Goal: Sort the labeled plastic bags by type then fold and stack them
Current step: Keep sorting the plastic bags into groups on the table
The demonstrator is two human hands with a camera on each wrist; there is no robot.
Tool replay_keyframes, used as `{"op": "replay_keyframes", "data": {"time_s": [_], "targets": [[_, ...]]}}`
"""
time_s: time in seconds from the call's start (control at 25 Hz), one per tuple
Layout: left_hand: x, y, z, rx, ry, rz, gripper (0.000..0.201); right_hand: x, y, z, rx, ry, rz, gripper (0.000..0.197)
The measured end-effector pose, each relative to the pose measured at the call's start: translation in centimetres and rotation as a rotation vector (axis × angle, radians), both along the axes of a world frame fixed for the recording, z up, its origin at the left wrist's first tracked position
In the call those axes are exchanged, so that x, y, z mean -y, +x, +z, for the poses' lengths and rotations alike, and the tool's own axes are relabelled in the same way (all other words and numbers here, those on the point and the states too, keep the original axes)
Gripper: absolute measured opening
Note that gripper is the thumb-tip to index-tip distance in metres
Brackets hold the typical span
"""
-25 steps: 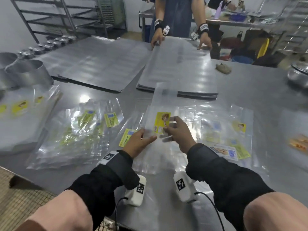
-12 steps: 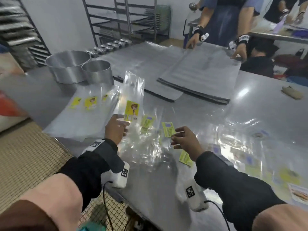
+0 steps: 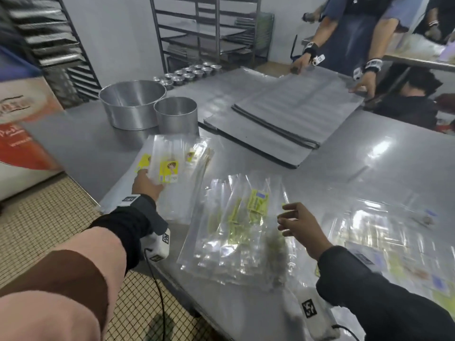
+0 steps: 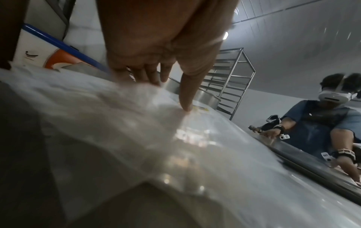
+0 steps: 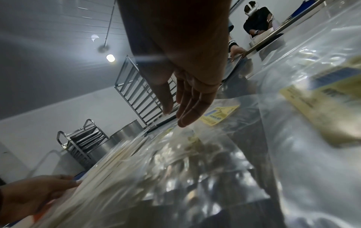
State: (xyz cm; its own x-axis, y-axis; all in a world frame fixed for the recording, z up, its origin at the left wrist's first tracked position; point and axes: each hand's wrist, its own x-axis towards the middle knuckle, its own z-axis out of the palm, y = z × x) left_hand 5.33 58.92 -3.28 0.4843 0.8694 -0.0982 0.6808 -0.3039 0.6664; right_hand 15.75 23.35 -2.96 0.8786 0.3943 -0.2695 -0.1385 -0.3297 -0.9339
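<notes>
Steel covers the whole surface, and behind it stand metal racks against a white wall. Two round metal tins stand at the far left of the surface, with a row of small metal cups behind them. Large grey sheets lie in stacks in the middle, and another person on the far side presses both hands on them.

Near the left edge lies a pile of clear plastic bags with yellow labels. Just beside it, toward the middle, lies a second loose pile of bags with green labels. More bags at the right are blurred, and their labels cannot be read well. In both wrist views the plastic close to the camera is only a shiny blur.

The left hand rests on the near edge of the yellow-label pile; its fingers are straight and press down on the plastic. It seems to hold nothing, though the thumb is hidden. The right hand hovers over the right edge of the green-label pile, fingers stretched and relaxed, holding nothing.
</notes>
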Motion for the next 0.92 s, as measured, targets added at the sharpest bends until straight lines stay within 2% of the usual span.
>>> {"op": "replay_keyframes", "data": {"time_s": [0.08, 0.16, 0.24, 0.36, 0.48, 0.64, 0.8, 0.92], "targets": [[-0.2, 0.1, 0.0, -0.175, 0.068, 0.013, 0.073, 0.5, 0.2, 0.1, 0.010, -0.008, -0.009, 0.029], [0.5, 0.7, 0.1, -0.241, 0.152, 0.016, 0.070, 1.3, 0.2, 0.3, 0.025, -0.026, -0.028, 0.030], [2.6, 1.7, 0.7, -0.217, 0.223, -0.035, 0.064, 2.5, 0.3, 0.7, 0.049, -0.060, -0.046, 0.029], [7.6, 3.8, 1.8, -0.155, 0.298, -0.197, 0.063, 5.2, 0.4, 1.2, 0.134, -0.167, -0.048, 0.029], [14.2, 5.2, 2.3, -0.082, 0.252, -0.392, 0.063, 8.3, 0.3, 1.6, 0.214, -0.296, -0.039, 0.039], [23.8, 5.8, 1.8, -0.021, 0.190, -0.593, 0.064, 13.4, -0.3, 1.8, 0.309, -0.519, 0.004, 0.061], [31.7, 5.5, -0.1, -0.123, 0.139, -0.824, 0.061, 18.2, -0.9, 0.0, 0.289, -0.814, 0.097, 0.080], [35.4, 5.3, -1.6, -0.266, 0.154, -0.928, 0.066, 20.7, -1.1, -1.9, 0.232, -0.977, 0.184, 0.083]]}}
